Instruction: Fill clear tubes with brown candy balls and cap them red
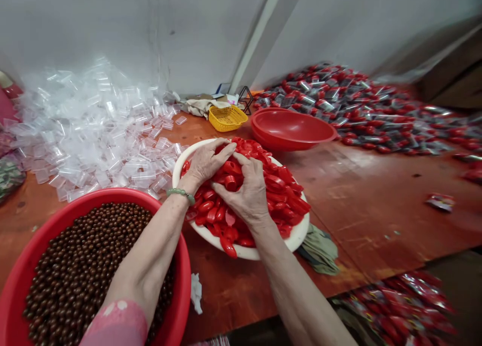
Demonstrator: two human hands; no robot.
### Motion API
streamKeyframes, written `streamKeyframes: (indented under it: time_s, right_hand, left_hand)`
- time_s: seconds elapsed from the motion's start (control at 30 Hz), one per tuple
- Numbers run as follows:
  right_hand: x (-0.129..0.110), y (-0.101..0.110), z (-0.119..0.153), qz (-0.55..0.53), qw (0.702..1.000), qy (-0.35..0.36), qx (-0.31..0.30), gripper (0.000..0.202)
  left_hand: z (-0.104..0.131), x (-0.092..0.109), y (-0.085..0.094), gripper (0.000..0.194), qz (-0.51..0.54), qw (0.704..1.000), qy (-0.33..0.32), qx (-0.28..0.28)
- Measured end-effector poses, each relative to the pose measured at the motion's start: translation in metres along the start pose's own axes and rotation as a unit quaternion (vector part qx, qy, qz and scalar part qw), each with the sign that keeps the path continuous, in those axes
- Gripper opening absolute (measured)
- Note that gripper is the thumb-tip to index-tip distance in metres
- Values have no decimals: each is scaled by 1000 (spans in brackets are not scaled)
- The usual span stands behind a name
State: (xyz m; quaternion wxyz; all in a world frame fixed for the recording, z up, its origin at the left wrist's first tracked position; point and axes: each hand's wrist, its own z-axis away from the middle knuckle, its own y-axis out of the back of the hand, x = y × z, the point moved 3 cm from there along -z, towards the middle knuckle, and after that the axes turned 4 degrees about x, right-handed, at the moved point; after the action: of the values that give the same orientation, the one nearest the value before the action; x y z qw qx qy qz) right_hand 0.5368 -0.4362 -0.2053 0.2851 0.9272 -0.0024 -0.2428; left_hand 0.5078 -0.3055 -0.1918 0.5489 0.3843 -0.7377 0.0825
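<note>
A white basin [248, 252] heaped with shiny red plastic pieces [276, 183] stands in front of me. Both my hands are in the heap, close together. My left hand [205, 162], a green bead bracelet on its wrist, lies over the left side with thumb and forefinger slightly apart; its other fingertips are partly hidden. From the right, my right hand [248, 190] curves over the pieces, thumb and forefinger spread around a few of them. Neither hand shows a firm grip on any piece.
Left front is a red tub [184, 285] of brown balls. Behind it lie clear plastic cases [109, 130]. A yellow basket [228, 119] and red bowl [293, 127] stand beyond the basin. Red-capped packages [339, 100] are piled back right. A green cloth [320, 248] touches the basin.
</note>
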Motion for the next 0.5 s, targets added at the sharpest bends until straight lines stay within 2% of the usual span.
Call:
streamKeyframes:
  time_s: [0.23, 0.5]
  right_hand:
    - [-8, -2, -6, -44, 998, 29, 23, 65]
    - [-9, 1, -16, -50, 999, 6, 15, 66]
  left_hand:
    - [3, 3, 5, 20, 43, 998, 30, 23]
    - [-4, 13, 6, 21, 106, 994, 21, 36]
